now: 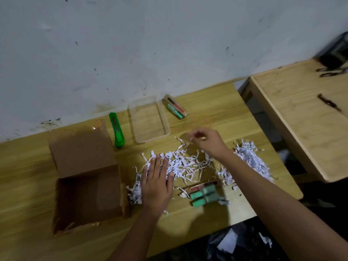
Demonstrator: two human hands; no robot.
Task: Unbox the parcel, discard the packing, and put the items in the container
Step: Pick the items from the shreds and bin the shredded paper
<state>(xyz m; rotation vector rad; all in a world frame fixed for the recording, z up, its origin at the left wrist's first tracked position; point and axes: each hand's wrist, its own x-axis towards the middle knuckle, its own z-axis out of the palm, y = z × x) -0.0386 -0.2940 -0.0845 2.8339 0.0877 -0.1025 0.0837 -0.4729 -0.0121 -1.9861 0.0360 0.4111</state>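
An open brown cardboard box (88, 185) stands at the left of the wooden table, empty inside. White shredded paper (186, 164) lies spread to its right, with a second heap (248, 155) further right. My left hand (157, 183) lies flat with fingers apart on the shreds. My right hand (205, 141) hovers above the paper, fingers pinched on something small and brownish that I cannot identify. Two green tubes with a small cardboard pack (204, 194) lie near the front edge. A clear plastic container (148, 119) stands empty at the back, with another small item pack (176, 107) beside it.
A green utility knife (116, 130) lies between the box and the container. A second wooden table (308, 117) stands to the right across a gap, with dark objects on it. A dark bag with paper scraps (241, 243) sits on the floor below the table's front edge.
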